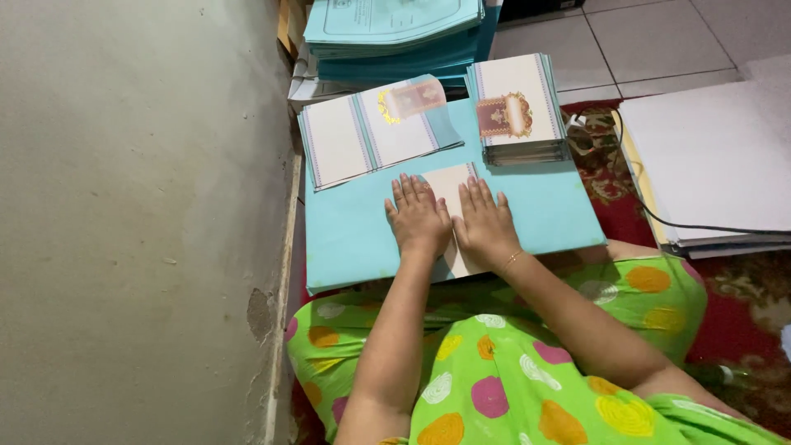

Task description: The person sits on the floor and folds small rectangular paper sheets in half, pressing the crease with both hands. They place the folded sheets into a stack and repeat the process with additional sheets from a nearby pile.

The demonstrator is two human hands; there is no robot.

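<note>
Both my palms, left hand (418, 217) and right hand (486, 222), press flat with fingers spread on the card (449, 183), its long axis running away from me.

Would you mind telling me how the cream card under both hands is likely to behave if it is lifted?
The cream card looks thin and flat, so probably light and slightly floppy. Left hand and right hand press it onto the smooth blue board, where it may slide.
</note>
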